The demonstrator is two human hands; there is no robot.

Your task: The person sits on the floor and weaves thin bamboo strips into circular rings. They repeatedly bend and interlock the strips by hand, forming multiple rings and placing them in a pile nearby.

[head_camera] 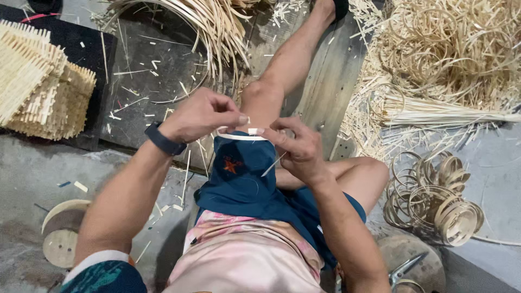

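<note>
Sitting on littered concrete floor (32, 168), bracing against raised knee (260, 100). Pinching thin bamboo strip (244, 137) just above that knee, left hand (201, 114) and right hand (296, 146) bending it taut. Keeping finished rings (434, 198) right of knee, within reach.

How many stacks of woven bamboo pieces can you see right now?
2: a large stack at the far left edge, partly cut off, and a smaller stack leaning against its right side. More may lie out of frame.

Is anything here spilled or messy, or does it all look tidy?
Pale thin bamboo splinters lie scattered over the dark floor board. The heap of loose bamboo strips looks tangled, and the neater coiled bamboo rings sit below it.
</note>
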